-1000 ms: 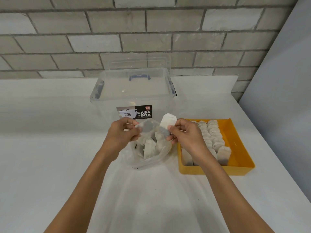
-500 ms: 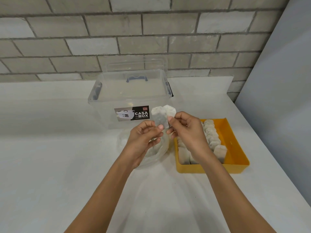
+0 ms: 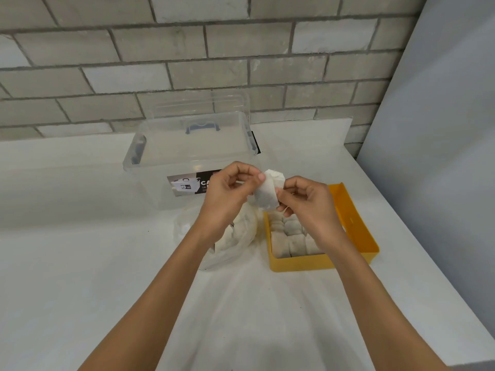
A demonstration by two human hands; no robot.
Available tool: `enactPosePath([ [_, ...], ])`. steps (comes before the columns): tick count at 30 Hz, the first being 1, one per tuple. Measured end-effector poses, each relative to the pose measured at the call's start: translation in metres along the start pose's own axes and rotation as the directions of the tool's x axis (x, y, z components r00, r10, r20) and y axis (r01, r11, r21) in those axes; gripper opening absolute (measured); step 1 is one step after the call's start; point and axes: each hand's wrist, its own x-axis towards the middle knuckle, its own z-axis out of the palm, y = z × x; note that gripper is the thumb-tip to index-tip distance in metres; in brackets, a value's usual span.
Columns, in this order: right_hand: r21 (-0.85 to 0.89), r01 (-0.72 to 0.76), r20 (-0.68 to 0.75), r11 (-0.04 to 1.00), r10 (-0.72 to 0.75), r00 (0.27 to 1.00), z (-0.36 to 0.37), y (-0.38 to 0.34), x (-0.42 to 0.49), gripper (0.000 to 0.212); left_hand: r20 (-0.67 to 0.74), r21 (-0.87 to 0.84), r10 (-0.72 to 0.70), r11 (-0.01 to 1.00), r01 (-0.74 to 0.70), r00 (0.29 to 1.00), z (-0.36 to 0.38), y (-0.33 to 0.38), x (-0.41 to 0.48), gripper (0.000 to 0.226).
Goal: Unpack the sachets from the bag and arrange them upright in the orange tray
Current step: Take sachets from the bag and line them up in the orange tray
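On the white table [image 3: 80,277], a clear box [image 3: 160,170] is standing behind the orange tray [image 3: 356,231], where sachets [image 3: 292,243] are sitting upright in rows. The bag [image 3: 187,228] is lying just left of the tray. The left hand [image 3: 227,196] and right hand [image 3: 308,207] are both pinching two raised sachets [image 3: 266,195] between fingertips. A second ago the left hand was gripping the bag's mouth.

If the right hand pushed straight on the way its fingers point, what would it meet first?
Likely the left hand, pinching the same sachets from the other side; the clear box stands beyond. Depth is unclear.
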Motion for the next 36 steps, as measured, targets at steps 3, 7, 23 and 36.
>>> enactPosePath([
  [3,0.005,0.0,0.002,1.0,0.0,1.0,-0.018,0.001,-0.001,0.008,0.062,0.01,0.043,0.999,-0.044,0.997,0.011,0.005,0.007,0.001],
  [7,-0.084,-0.063,-0.038,0.995,0.06,0.998,-0.058,0.002,0.001,0.004,0.136,-0.001,0.041,0.999,-0.042,0.99,0.028,0.006,0.01,0.004],
  [23,-0.808,-0.292,0.009,0.512,0.506,0.863,-0.107,0.035,0.003,0.021,0.229,0.034,-0.053,0.998,0.046,0.972,0.054,-0.013,0.004,0.004],
  [36,-0.89,-0.309,-0.089,0.335,0.536,0.84,-0.082,0.041,0.001,0.025,0.208,0.048,-0.072,0.997,0.063,0.975,0.045,-0.019,0.0,0.008],
])
